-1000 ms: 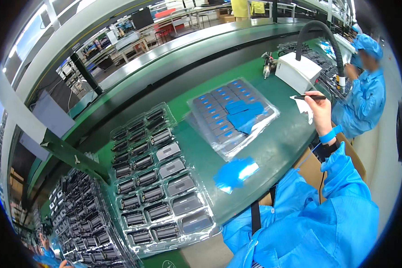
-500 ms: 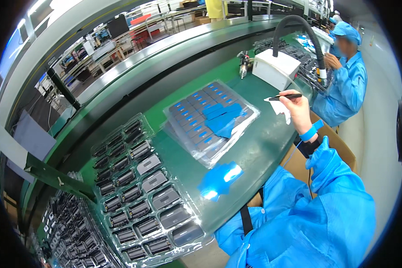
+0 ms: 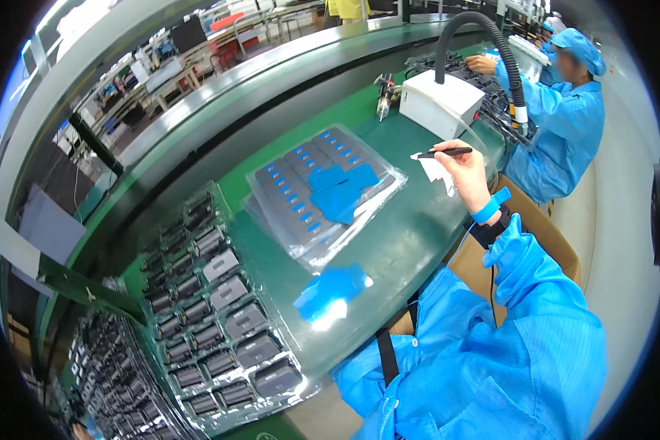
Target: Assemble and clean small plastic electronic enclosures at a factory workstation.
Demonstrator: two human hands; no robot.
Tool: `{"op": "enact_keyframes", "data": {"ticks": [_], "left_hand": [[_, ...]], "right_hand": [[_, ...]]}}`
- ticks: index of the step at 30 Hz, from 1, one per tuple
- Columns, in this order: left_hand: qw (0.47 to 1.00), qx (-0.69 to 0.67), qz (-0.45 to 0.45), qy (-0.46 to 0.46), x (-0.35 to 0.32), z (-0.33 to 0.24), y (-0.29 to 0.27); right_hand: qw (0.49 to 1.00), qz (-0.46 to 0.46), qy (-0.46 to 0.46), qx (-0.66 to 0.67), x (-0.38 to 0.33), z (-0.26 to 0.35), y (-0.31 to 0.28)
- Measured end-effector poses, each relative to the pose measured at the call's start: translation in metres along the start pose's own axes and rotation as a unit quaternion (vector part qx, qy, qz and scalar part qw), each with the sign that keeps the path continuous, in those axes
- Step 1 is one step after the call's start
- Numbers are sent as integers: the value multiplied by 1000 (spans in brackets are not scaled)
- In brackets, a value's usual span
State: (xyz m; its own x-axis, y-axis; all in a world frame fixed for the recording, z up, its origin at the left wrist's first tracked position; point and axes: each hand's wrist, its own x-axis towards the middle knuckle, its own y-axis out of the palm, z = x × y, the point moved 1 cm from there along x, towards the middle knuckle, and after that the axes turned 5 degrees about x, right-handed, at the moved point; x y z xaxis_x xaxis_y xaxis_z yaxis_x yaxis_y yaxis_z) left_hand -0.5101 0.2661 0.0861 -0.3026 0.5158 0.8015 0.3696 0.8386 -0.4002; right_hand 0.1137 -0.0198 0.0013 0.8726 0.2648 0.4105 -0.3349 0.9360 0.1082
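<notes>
While I hold the right hand (image 3: 466, 173) above the tabletop (image 3: 378, 238), its thumb and fingers are nearly closed, pinching a black pen-like tool (image 3: 458, 151) that points leftward, its long axis almost level across my feed; a creased white sheet (image 3: 434, 169) hangs just left of the fingertips.

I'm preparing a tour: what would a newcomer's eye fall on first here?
Probably the bright blue, film-like pieces lying across grey rectangular parts, near mid-picture. To their right, the person's right hand holds a slim black pen-shaped tool with a white scrap beneath. Beyond that hand, a thick ribbed black hose arches up from a white box.
</notes>
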Motion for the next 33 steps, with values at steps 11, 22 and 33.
{"op": "enact_keyframes", "data": {"ticks": [11,22,33], "left_hand": [[247,-789,562,-8,-205,-330,-37],[214,-760,592,-165,-234,-378,-57],[430,-521,736,46,-179,-305,14]], "right_hand": [[983,83,-89,-135,23,-15,-23],[773,385,-182,-470,45,-50,-43],[767,252,-221,-548,34,0,-37]]}}
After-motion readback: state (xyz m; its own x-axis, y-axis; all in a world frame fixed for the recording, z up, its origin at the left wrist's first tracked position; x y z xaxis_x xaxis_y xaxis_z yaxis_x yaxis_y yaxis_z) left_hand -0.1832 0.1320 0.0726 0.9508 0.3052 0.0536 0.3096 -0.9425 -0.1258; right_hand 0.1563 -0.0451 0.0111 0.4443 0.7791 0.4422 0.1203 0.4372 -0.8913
